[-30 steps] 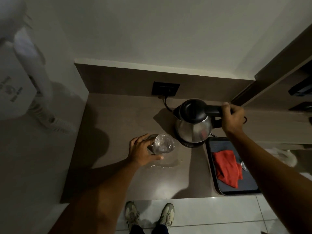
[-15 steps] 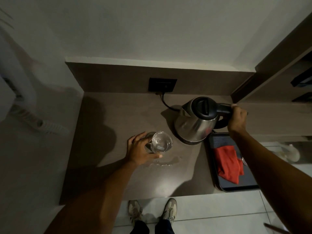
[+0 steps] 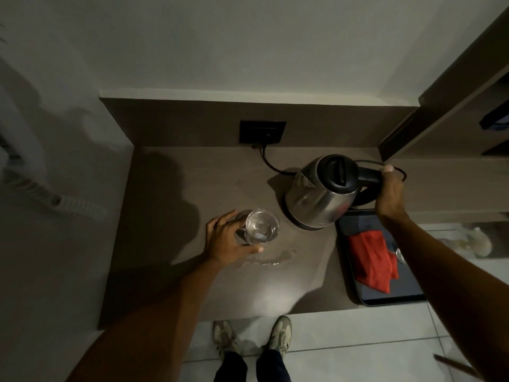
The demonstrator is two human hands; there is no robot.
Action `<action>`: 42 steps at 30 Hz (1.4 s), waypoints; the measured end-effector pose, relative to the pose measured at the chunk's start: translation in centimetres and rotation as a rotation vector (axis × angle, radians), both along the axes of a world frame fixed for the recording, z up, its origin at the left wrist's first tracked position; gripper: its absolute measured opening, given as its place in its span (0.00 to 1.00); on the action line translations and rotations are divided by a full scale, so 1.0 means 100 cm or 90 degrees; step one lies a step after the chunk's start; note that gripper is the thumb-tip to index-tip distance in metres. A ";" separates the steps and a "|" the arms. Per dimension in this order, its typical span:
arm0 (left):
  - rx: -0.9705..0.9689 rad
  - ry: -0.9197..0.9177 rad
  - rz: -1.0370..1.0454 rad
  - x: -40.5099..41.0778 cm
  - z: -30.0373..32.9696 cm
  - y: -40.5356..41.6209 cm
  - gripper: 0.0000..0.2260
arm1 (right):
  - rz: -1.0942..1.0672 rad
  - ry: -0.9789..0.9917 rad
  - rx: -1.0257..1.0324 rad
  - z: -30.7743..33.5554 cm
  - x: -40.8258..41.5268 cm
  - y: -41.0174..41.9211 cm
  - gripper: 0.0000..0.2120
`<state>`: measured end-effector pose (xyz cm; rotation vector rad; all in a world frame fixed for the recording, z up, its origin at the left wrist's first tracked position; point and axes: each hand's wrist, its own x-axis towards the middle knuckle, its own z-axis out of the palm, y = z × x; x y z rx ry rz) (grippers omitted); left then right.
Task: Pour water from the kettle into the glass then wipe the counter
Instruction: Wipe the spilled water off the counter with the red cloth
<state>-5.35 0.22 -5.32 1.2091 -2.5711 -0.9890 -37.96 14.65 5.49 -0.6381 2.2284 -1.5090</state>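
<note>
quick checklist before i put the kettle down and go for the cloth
1. Right hand grips the kettle handle: ok.
2. Kettle upright: not ok, it leans toward the glass.
3. Kettle seated on its base: cannot tell.
4. Glass steadied by left hand, standing upright on the counter: ok.
5. Counter dry: not ok, a spill lies just in front of the glass.
6. Red cloth free on the tray: ok.
</note>
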 end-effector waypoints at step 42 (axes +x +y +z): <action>-0.217 -0.225 -0.072 0.114 -0.016 -0.002 0.32 | 0.176 0.356 0.460 -0.106 0.189 0.040 0.29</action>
